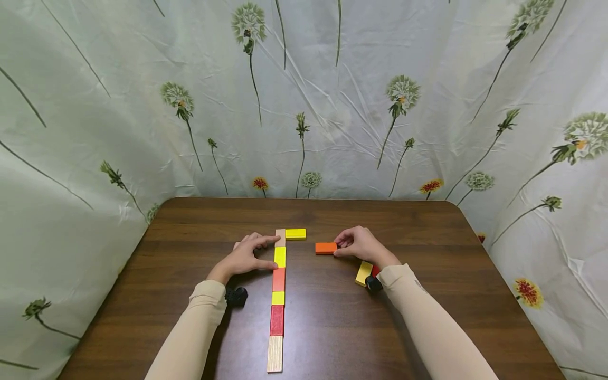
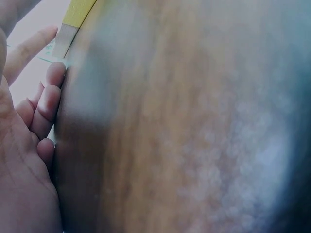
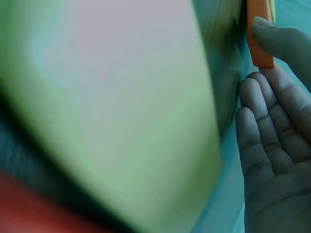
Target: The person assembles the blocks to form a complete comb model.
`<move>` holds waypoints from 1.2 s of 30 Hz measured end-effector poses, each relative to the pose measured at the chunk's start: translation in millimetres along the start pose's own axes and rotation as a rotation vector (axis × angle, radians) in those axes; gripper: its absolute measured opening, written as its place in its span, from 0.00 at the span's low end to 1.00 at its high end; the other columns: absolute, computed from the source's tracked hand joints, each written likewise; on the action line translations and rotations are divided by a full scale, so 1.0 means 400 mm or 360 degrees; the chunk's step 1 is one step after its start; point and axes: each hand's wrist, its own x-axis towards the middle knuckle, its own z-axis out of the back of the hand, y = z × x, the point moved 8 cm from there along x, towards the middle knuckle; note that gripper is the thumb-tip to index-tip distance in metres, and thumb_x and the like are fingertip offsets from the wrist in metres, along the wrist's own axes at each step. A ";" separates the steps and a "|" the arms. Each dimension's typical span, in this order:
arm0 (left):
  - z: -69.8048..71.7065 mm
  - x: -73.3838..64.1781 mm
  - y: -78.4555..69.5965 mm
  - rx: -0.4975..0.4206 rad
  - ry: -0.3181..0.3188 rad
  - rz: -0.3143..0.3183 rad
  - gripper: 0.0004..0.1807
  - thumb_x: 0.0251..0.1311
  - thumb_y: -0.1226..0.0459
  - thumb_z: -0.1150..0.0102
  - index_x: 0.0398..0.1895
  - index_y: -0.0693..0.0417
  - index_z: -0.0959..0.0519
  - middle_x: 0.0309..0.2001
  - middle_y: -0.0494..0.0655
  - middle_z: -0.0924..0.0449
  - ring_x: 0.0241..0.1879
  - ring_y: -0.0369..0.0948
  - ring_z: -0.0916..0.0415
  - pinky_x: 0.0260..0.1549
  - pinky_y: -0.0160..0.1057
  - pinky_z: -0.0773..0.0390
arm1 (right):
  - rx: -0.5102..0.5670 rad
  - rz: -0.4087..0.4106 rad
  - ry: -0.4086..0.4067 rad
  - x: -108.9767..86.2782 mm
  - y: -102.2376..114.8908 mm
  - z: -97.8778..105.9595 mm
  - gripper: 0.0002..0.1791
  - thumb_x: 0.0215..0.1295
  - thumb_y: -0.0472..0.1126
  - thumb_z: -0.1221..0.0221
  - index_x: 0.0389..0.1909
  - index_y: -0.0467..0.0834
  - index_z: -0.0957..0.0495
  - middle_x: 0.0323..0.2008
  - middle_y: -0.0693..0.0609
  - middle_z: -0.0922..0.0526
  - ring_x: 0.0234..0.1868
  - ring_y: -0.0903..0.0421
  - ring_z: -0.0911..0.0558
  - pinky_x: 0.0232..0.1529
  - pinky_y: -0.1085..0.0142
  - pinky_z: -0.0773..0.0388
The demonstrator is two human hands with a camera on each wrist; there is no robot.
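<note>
A straight column of wooden blocks lies on the table, with a pale block (image 1: 280, 238) at its far end and a yellow block (image 1: 280, 257) below it. My left hand (image 1: 243, 257) is spread at the left of the column, index finger on the pale block and thumb at the salmon block's (image 1: 278, 279) upper edge. Set against the pale block's right side is another yellow block (image 1: 295, 234). To the right, my right hand (image 1: 358, 244) pinches an orange block (image 1: 325, 248) by its right end. In the right wrist view, its thumb overlaps the orange block (image 3: 261, 41).
Nearer along the column are a short yellow block (image 1: 278, 298), a red block (image 1: 277, 320) and a striped wood block (image 1: 275, 354). Under my right wrist lie a pale yellow block (image 1: 363, 273) and a partly hidden red one (image 1: 376, 270). A flowered curtain (image 1: 332, 105) hangs behind the table.
</note>
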 end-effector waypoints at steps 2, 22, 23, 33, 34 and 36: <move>0.000 -0.001 -0.001 -0.0002 -0.0001 -0.0002 0.46 0.53 0.43 0.19 0.77 0.37 0.25 0.55 0.47 0.24 0.59 0.46 0.30 0.53 0.51 0.40 | -0.0002 0.0008 -0.0006 0.006 0.010 -0.007 0.15 0.60 0.41 0.21 0.45 0.40 0.10 0.37 0.51 0.11 0.37 0.60 0.17 0.44 0.67 0.19; 0.000 0.000 -0.001 0.0034 -0.0010 -0.0027 0.46 0.54 0.41 0.20 0.77 0.36 0.25 0.57 0.49 0.23 0.60 0.48 0.30 0.52 0.51 0.39 | -0.0015 0.0093 -0.0056 0.053 0.097 -0.091 0.15 0.58 0.40 0.20 0.43 0.38 0.10 0.34 0.49 0.11 0.35 0.63 0.18 0.41 0.71 0.20; 0.000 -0.001 -0.002 0.0032 -0.0009 -0.0027 0.46 0.54 0.41 0.20 0.78 0.36 0.25 0.57 0.49 0.23 0.60 0.48 0.30 0.52 0.51 0.39 | -0.0012 0.0093 -0.0060 0.056 0.099 -0.095 0.15 0.58 0.40 0.20 0.42 0.38 0.10 0.34 0.50 0.11 0.34 0.63 0.19 0.41 0.71 0.20; 0.001 0.000 -0.001 0.0041 -0.0002 -0.0012 0.46 0.54 0.41 0.21 0.77 0.35 0.25 0.56 0.48 0.23 0.59 0.46 0.30 0.53 0.51 0.39 | 0.0013 0.0085 -0.0074 0.072 0.116 -0.126 0.14 0.58 0.40 0.20 0.43 0.39 0.10 0.34 0.51 0.11 0.34 0.63 0.19 0.42 0.71 0.20; 0.001 0.000 -0.001 0.0042 -0.0003 -0.0015 0.45 0.55 0.41 0.21 0.77 0.35 0.25 0.56 0.48 0.23 0.60 0.47 0.30 0.53 0.51 0.39 | 0.0011 0.0083 -0.0076 0.073 0.118 -0.128 0.14 0.58 0.40 0.20 0.43 0.39 0.10 0.35 0.51 0.11 0.34 0.63 0.19 0.42 0.71 0.20; 0.001 -0.002 -0.002 0.0045 -0.0004 -0.0021 0.45 0.55 0.41 0.21 0.77 0.36 0.25 0.56 0.49 0.23 0.60 0.47 0.30 0.52 0.51 0.39 | 0.0004 0.0080 -0.0081 0.074 0.119 -0.131 0.14 0.58 0.40 0.20 0.43 0.40 0.10 0.35 0.51 0.11 0.35 0.63 0.20 0.42 0.71 0.20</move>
